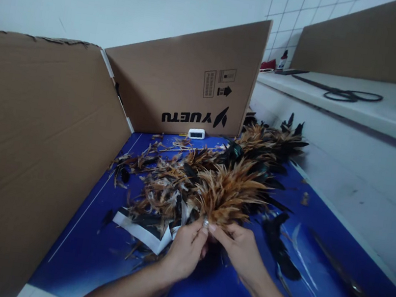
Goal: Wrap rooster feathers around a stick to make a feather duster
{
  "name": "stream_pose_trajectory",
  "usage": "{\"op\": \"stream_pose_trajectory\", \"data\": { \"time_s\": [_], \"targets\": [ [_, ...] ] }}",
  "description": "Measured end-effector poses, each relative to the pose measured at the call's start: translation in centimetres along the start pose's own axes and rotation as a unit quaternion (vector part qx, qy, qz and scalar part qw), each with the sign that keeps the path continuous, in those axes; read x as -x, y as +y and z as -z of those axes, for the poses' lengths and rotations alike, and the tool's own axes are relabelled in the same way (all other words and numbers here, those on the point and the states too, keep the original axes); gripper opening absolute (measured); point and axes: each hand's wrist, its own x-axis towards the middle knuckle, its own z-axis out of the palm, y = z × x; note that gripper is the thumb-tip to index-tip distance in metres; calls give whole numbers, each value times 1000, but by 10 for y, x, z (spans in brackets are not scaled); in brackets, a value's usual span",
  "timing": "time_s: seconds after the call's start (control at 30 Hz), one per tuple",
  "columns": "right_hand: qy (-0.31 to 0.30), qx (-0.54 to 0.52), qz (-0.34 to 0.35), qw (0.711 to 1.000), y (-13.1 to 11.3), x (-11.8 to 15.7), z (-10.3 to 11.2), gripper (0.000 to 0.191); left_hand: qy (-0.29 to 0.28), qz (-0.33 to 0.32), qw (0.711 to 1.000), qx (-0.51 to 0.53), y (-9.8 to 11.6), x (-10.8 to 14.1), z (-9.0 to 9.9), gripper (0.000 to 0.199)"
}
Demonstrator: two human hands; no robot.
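Both of my hands meet at the near end of a fluffy bunch of brown feathers (229, 190). My left hand (186, 247) is closed, thumb and fingers pinched at the base of the bunch. A small pale, shiny bit (206, 224) shows between the fingertips; its kind is too small to tell. From the other side my right hand (240, 248) pinches the same base with its fingers together. A white ribbon (144, 232), folded at an angle, lies just left of my left hand. Loose brown feathers (163, 183) are heaped behind it.
Tall cardboard panels (179, 76) stand at the left and back of the blue table (84, 260). A small white digital display (196, 134) sits by the back panel. Dark feathers (281, 250) lie at right, near blurred large scissors (352, 285). More scissors (351, 95) rest on the white ledge.
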Motion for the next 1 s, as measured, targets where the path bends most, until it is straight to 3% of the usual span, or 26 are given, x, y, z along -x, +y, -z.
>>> {"op": "stream_pose_trajectory", "data": {
  "time_s": [0.1,0.23,0.53,0.67,0.8,0.9,1.0],
  "targets": [
    [-14,-5,-2,1000,2,-2,0,34,-14,17,999,46,-2,-1,0,42],
    [-18,52,32,998,9,-6,1,33,16,16,999,48,-7,-3,-1,42],
    [61,240,126,960,5,3,-3,36,58,-25,995,-80,-9,-6,-5,30],
    [48,187,97,976,7,3,-7,30,90,-88,981,-146,1,-3,-8,27],
    [42,64,47,996,7,2,-7,24,90,-108,983,-122,11,5,-7,31],
    [31,-7,23,999,4,4,-8,28,55,-64,996,-34,15,8,-6,32],
    [13,-43,16,999,5,5,-8,30,11,0,992,125,13,3,-6,37]
  ]
}}
